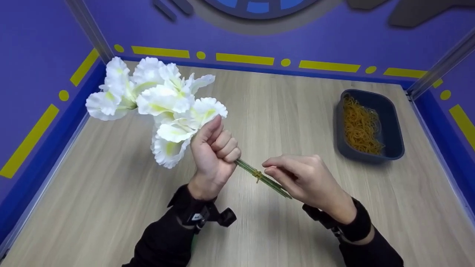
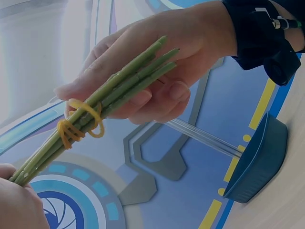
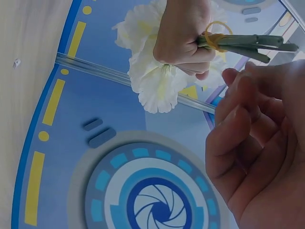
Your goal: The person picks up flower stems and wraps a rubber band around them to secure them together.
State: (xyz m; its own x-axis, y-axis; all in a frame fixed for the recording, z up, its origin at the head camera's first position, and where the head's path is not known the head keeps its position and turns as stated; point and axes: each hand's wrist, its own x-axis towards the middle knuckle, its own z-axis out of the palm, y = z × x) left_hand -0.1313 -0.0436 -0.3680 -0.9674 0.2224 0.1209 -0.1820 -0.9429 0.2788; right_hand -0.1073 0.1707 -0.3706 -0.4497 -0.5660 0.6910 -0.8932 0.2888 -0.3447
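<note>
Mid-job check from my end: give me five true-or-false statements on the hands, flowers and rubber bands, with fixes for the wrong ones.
1. The left hand grips the stems of the white flowers. True.
2. A rubber band is wound around several stems together. True.
3. That band sits between the left hand and the petals. False: it is on the other side, toward the stem ends.
4. The tray holds loose rubber bands. True.
5. The right hand is reaching into the tray. False: the right hand is beside the stems.
</note>
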